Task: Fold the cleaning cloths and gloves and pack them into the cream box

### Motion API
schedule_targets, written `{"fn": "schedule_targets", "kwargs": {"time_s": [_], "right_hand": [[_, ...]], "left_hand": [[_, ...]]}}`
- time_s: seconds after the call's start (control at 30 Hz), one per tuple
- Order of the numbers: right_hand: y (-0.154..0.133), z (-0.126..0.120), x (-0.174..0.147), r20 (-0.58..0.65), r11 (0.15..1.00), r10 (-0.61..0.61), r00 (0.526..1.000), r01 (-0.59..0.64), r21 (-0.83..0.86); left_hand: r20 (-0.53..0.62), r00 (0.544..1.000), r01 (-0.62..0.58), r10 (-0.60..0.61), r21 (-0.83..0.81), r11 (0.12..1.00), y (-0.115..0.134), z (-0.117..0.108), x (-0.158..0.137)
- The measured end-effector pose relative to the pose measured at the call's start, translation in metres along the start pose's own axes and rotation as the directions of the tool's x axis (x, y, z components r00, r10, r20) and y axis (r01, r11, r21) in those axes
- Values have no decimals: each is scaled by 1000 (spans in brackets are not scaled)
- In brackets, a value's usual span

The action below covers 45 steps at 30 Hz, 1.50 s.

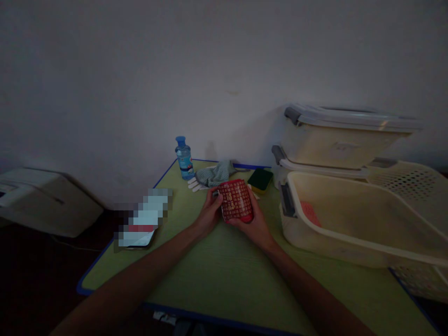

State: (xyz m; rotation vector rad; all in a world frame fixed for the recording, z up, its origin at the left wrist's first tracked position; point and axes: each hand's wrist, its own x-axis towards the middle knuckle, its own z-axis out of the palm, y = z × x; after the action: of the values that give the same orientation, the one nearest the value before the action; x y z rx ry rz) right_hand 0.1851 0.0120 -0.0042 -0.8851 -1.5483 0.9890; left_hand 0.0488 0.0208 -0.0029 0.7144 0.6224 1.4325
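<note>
Pouch (236, 200), red and patterned, clamped between left hand (208, 213) and right hand (257, 227) over surface (196, 280). Beyond: bottle (185, 162), cloth (215, 175) and sponge (261, 179). At right: open tub (325, 245).

The head camera looks forward and down across the nearby table (210, 273) toward the wall (210, 70).

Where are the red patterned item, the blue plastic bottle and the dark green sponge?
Red patterned item (236, 199): head view, middle of its patterned side.
Blue plastic bottle (185, 161): head view, on its label.
Dark green sponge (261, 179): head view, on its top.
</note>
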Motion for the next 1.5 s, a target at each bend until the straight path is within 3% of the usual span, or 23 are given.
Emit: {"fn": "schedule_targets", "kwargs": {"time_s": [0.4, 0.53, 0.67, 0.93, 1.2, 1.33, 1.5], "right_hand": [[11, -3, -1, -46, 986, -141, 989, 136, -93], [10, -4, -1, -71, 963, -199, 977, 182, -200], [7, -5, -2, -51, 925, -259, 965, 233, -299], [5, -4, -2, 20, 932, -252, 967, 249, -265], [4, -12, 0, 171, 980, -136, 976, 158, -121], [8, -13, 1, 132, 989, -110, 985, 121, -80], [14, -13, 3, 92, 976, -177, 980, 187, -108]], "left_hand": [[-35, 998, 55, -55, 2, 998, 3, 4, 0], [35, 988, 150, -149, -29, 988, 1, 4, 0], [108, 986, 123, -128, 46, 991, -4, 0, -2], [166, 982, 52, -92, 230, 972, -4, -6, -4], [24, 1000, -17, 10, 305, 952, 3, 5, -4], [47, 998, -49, 37, 276, 960, 5, 10, -4], [89, 996, -26, 3, 250, 968, 8, 10, -5]]}}
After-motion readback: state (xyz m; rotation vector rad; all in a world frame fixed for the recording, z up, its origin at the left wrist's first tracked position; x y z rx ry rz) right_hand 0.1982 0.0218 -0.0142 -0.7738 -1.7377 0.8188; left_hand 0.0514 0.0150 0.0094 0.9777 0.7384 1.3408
